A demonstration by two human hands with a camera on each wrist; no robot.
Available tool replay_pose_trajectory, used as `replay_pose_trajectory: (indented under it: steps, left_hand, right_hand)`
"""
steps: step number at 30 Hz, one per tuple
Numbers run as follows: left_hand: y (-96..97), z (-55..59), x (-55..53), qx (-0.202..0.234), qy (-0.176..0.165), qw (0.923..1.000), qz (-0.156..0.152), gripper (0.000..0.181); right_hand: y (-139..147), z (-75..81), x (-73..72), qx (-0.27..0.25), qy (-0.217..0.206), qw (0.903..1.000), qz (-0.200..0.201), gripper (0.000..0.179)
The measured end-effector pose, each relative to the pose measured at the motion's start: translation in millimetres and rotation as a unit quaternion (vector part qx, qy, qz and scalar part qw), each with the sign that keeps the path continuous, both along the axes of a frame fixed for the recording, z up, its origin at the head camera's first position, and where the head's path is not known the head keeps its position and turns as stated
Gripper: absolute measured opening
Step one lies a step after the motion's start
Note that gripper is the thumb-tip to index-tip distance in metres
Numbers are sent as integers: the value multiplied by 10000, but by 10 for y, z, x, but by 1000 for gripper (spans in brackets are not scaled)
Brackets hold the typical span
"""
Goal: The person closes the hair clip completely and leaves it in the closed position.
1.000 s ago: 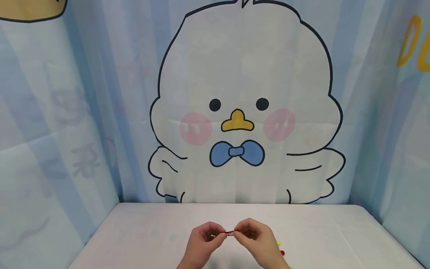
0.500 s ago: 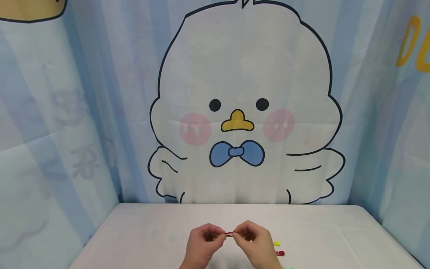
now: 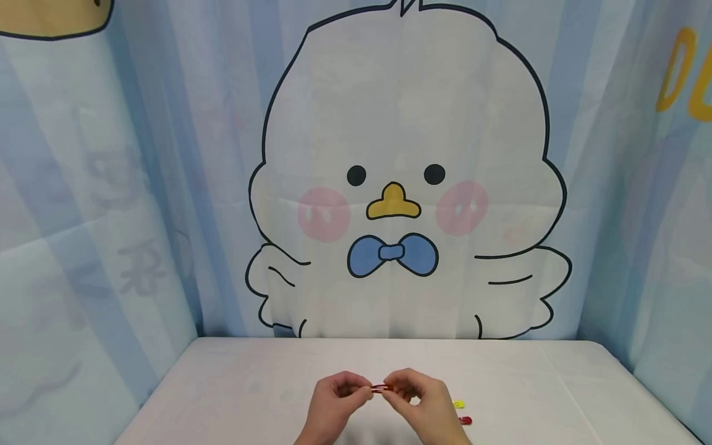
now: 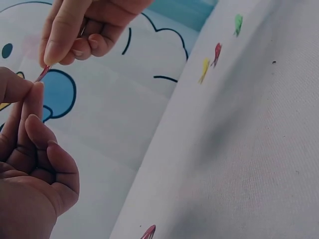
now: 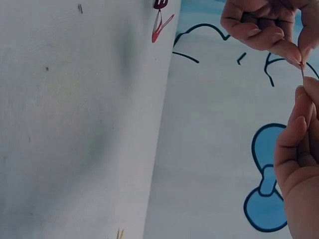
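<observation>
A red snap hair clip (image 3: 381,389) is held above the table between both hands in the head view. My left hand (image 3: 334,405) pinches its left end between thumb and fingertip. My right hand (image 3: 424,405) pinches the right end, and more of the clip's middle shows between the fingertips. In the left wrist view the same clip (image 4: 43,73) is a short reddish strip joining the two hands. Seen edge-on from the right wrist, it is only a thin line.
Right of the right hand lie a yellow clip (image 3: 458,404) and another red clip (image 3: 465,420) on the white table (image 3: 250,383). A green clip (image 4: 238,24) lies beyond them. A spread red clip (image 5: 160,31) lies near a dark red piece (image 5: 160,4).
The right hand's fingertips have shifted slightly, showing more of the red clip between the hands. Both hands stay near the same place; the clips beside the right hand came more into view.
</observation>
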State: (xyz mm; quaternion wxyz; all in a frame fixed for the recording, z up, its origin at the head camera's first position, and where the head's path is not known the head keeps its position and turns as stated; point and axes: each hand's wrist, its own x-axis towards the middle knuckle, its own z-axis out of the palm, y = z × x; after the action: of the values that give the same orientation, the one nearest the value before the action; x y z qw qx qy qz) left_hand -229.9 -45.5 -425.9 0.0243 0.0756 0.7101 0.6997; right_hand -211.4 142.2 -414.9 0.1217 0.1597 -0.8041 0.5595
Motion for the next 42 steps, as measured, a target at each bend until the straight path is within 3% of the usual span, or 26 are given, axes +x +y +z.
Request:
replay_pose_trajectory:
  steps: [10, 21, 28, 31, 38, 42]
  left_hand:
    - [-20, -31, 3, 134, 41, 9999, -76, 18]
    - [-112, -61, 11, -120, 208, 9984, -517, 19]
    - [-232, -16, 9, -351, 258, 9984, -355, 18]
    - [-298, -42, -3, -415, 203, 9986, -259, 17]
    - [-461, -104, -24, -657, 224, 9975, -98, 19]
    - [-531, -123, -44, -850, 157, 9962, -107, 18]
  right_hand:
    - [16, -87, -28, 298, 1123, 9928, 297, 12]
    - [36, -135, -64, 135, 1510, 9874, 454, 16]
    - [80, -142, -82, 153, 1757, 9836, 374, 18]
    - [114, -146, -82, 202, 1817, 9827, 294, 19]
    - [208, -120, -74, 340, 1526, 9874, 252, 16]
    - [285, -105, -69, 470, 1695, 9840, 287, 17]
